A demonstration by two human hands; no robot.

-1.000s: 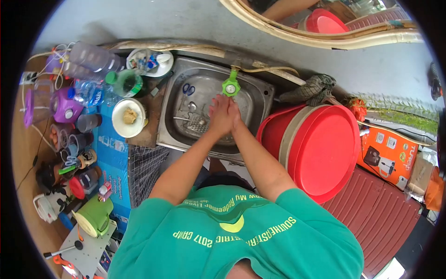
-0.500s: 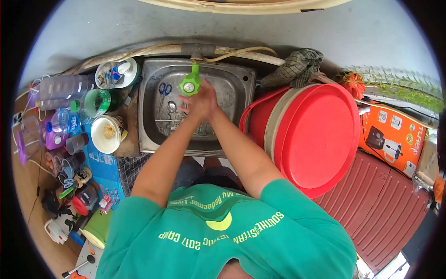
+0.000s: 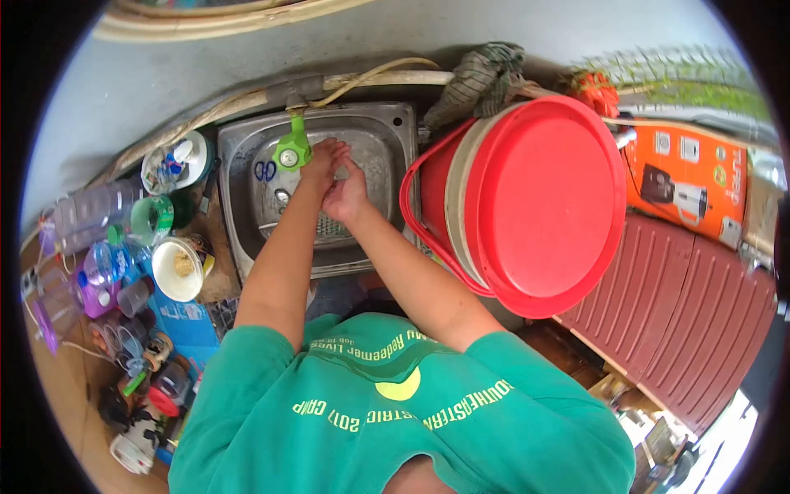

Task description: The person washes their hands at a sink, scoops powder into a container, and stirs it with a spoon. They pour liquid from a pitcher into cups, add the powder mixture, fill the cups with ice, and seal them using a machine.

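Observation:
Over the metal sink (image 3: 378,257), my left hand (image 3: 326,158) is beside the green tap (image 3: 291,155), its fingers stretched to the right. My right hand (image 3: 346,196) is just below it, palm turned toward it and fingers apart. The hands are close together, perhaps touching, and no object shows in either. Blue-handled scissors (image 3: 265,170) lie in the sink left of the tap. Below them is a shiny round metal piece (image 3: 282,196), perhaps a spoon. A perforated metal piece (image 3: 331,228) lies partly hidden under my forearms.
A large red bucket (image 3: 543,206) with a lid stands right of the sink, a checked cloth (image 3: 477,81) behind it. To the left are a white bowl (image 3: 178,269), plastic bottles (image 3: 99,218) and a tub (image 3: 197,160). An orange box (image 3: 687,177) sits far right.
The view has shifted, so the sink and bucket appear further left. My hands have moved from just under the tap to its right, and now face each other more openly.

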